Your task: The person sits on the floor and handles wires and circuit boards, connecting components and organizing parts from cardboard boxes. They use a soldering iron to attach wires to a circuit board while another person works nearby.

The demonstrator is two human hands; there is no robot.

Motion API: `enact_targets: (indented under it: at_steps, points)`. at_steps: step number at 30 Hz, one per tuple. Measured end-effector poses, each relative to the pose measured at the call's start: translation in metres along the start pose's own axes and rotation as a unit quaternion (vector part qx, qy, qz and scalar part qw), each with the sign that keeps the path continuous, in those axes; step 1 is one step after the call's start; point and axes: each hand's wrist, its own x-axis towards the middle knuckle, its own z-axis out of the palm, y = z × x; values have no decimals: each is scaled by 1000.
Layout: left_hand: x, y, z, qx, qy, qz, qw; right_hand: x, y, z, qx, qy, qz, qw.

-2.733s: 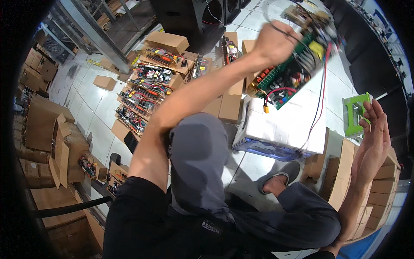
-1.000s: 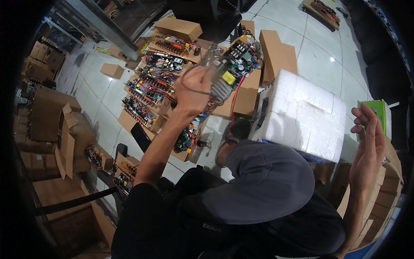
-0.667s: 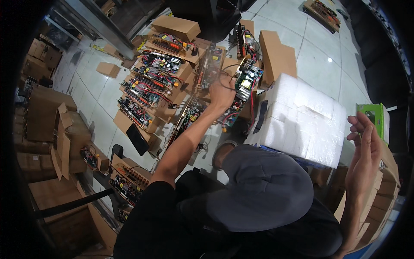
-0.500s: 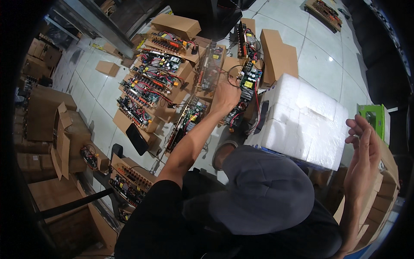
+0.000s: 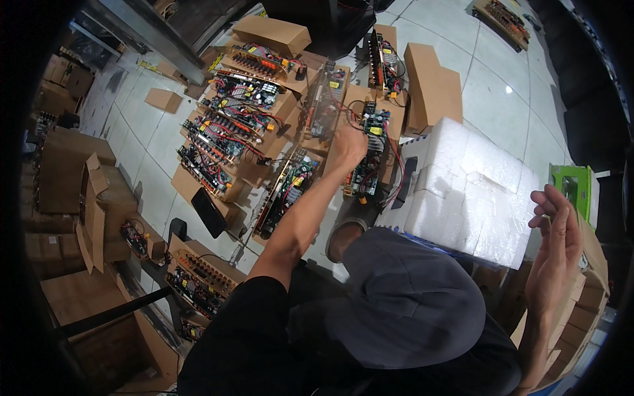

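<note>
Left hand [image 5: 349, 144] at 1 circuit board [image 5: 374, 144], 1 phone [image 5: 209, 212]

Dressed in a black short-sleeved top [image 5: 224, 350], plain along the left sleeve [image 5: 264, 300], and matte dark-grey trousers [image 5: 396, 333], creased and seamed over the knee [image 5: 426, 284]. Bare at both forearms [image 5: 300, 221], the left hand [image 5: 348, 146] and the right hand [image 5: 557, 224]. Shod in a slipper [image 5: 355, 221], mostly hidden.

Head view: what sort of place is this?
Probably an electronics workshop or assembly area, judging by the many wired circuit boards set out on cardboard, the open carton among brown boxes at left, and the plain tiled floor.
</note>
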Motion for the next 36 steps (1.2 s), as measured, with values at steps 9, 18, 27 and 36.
enact_targets:
  at_steps: [9,18,27,36]
  points:
    - [15,-17,-36,-30,69,-27,997,1,-3,0,18,-7,-1,1000]
    - [42,3,-21,6,100,33,994,1,-2,0,19,-11,9,1000]
    - [59,2,-9,111,39,40,992,-1,-9,-1,24,-8,9,1000]
    - [26,-11,-33,32,107,69,991,-8,-25,7,106,-39,4,994]
